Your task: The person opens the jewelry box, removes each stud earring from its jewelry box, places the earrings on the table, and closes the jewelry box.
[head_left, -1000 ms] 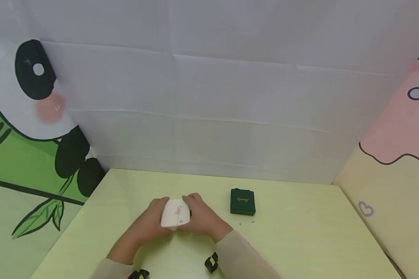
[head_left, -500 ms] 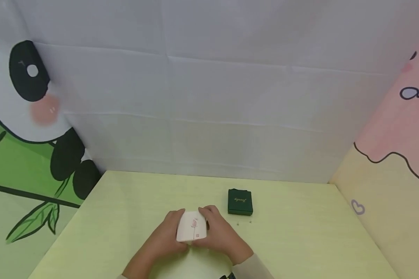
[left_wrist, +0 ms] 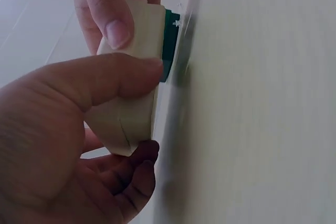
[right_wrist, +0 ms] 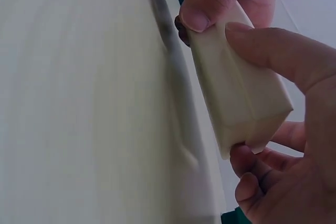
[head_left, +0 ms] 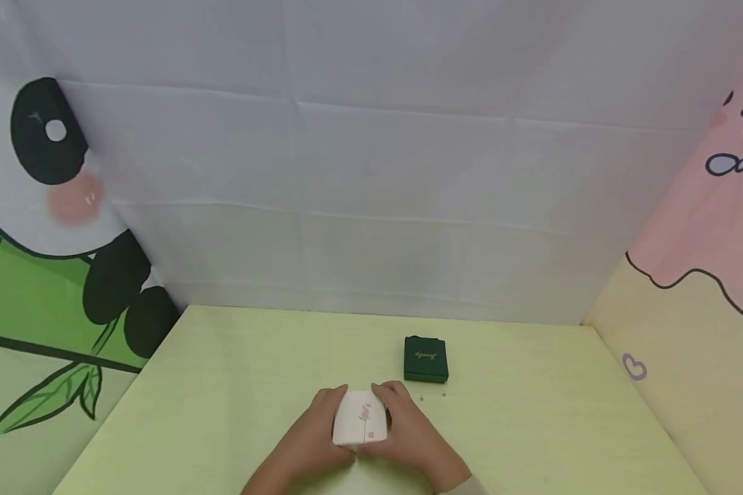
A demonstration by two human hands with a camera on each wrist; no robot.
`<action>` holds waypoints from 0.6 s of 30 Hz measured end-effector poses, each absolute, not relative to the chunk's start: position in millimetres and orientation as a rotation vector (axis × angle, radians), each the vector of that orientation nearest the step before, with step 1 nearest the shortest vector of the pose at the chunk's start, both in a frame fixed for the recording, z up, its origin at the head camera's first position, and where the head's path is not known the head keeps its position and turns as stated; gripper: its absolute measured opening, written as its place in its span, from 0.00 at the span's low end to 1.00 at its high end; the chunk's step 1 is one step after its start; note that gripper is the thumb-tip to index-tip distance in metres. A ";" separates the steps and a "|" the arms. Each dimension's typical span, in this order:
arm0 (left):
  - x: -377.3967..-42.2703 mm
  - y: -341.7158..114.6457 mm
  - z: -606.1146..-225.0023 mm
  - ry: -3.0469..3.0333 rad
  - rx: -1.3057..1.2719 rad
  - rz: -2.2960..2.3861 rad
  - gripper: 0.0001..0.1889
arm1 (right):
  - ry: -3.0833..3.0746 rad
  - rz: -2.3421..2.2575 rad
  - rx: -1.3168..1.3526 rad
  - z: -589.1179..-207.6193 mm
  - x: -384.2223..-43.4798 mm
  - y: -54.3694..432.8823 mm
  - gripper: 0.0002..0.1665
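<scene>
A small white paper box [head_left: 360, 419] with a pink flower print is held between both hands near the front of the table. My left hand [head_left: 312, 440] grips its left side, thumb on the near side and fingers curled at the far edge. On the opposite side my right hand [head_left: 413, 436] pinches it the same way. Both wrist views show the pale box [left_wrist: 137, 116] tilted, with thumbs pressed on its face [right_wrist: 236, 93] and its shadow on the tabletop. Its contents are hidden.
A dark green jewelry box [head_left: 426, 359] with gold lettering lies beyond the right hand. Two tiny shiny pieces, like stud earrings [head_left: 444, 394], lie just in front of it. A white cloth wall [head_left: 396, 206] closes off the table's [head_left: 520, 412] back edge.
Both hands have carried the white box rightward and closer to the front of the table, as seen in the head view. The green box and tiny pieces stay in place.
</scene>
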State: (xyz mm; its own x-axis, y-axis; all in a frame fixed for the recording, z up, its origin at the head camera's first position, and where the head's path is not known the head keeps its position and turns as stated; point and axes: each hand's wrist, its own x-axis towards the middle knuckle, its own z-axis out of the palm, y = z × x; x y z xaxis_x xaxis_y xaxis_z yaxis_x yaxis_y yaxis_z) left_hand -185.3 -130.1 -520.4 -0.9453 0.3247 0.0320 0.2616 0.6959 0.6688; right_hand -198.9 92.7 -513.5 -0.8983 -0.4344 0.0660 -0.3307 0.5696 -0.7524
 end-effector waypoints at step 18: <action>-181.7 -125.7 -547.1 2.871 0.446 1.183 0.53 | 2.654 -1.153 -0.663 -521.8 -200.8 98.9 0.63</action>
State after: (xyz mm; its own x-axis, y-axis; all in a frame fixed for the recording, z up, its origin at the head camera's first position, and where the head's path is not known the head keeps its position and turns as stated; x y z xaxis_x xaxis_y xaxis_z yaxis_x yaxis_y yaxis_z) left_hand -181.7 -125.7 -547.1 -0.9597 0.2614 0.1035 0.2584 0.6751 0.6910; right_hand -200.8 98.9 -521.8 -0.8861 -0.4632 0.0182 -0.3295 0.6018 -0.7275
